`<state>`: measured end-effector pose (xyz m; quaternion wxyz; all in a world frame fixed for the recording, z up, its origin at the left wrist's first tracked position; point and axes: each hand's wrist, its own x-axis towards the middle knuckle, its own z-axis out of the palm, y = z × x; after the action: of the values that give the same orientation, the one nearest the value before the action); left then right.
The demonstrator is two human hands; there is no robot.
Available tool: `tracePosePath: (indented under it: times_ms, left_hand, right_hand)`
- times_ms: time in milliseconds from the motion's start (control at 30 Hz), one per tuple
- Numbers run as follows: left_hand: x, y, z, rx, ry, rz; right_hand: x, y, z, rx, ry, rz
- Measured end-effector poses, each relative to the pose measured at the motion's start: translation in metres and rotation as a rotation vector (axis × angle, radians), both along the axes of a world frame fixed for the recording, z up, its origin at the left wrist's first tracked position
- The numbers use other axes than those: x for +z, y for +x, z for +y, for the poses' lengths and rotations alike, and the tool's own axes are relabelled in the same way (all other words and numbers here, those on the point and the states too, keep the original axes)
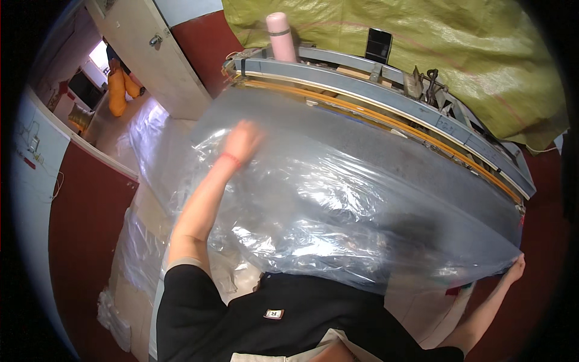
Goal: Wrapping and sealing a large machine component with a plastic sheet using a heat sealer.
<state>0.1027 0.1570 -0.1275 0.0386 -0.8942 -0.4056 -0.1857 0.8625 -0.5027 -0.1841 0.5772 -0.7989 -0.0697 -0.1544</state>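
Note:
A wide sheet of clear plastic film (pixel 338 187) lies over the grey tabletop (pixel 265 108) and hangs over its near edge, wrinkled and shiny. My left hand (pixel 242 142), with a red band at the wrist, is over the film's left part; its fingers are smeared by motion, so I cannot tell whether it touches the film. At the far right, my right hand (pixel 517 268) pinches a corner of the film, pulling it into a point beside the table's edge.
Along the table's back runs a grey metal bar (pixel 386 90) with orange strips. Behind it stand a pink bottle (pixel 281 39), a dark phone-like slab (pixel 379 46) and a metal clamp (pixel 432 84). More plastic film (pixel 145 241) trails at the left by an open door (pixel 151 54). A person in orange trousers (pixel 120 90) is beyond.

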Motion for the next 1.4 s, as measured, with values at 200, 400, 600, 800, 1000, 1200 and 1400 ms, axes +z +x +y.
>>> tracePosePath:
  times_ms: [200,400,600,800,1000,1200,1400]
  left_hand:
    - [-0.008,0.025,0.009,0.013,-0.026,-0.297]
    - [-0.008,0.031,0.011,-0.032,-0.241,-0.349]
    - [0.037,0.051,0.028,0.041,-0.211,-0.578]
    - [0.01,0.067,0.086,0.229,-0.353,-1.063]
    - [-0.064,0.06,0.185,0.218,-0.353,-1.32]
    - [-0.066,0.066,0.206,0.135,-0.407,-1.234]
    - [-0.051,0.062,0.192,0.156,-0.565,-1.357]
  right_hand:
    - [0.05,-0.026,-0.037,0.061,0.181,0.03]
    - [0.047,-0.017,-0.035,0.001,0.116,-0.047]
    - [0.06,0.002,0.026,-0.21,-0.247,-0.03]
    - [0.033,0.009,0.151,-0.31,-0.515,-0.449]
    - [-0.009,0.04,0.227,-0.029,0.098,-0.324]
    - [0.006,0.032,0.242,-0.123,0.123,-0.214]
    - [0.023,0.024,0.237,-0.283,-0.056,-0.173]
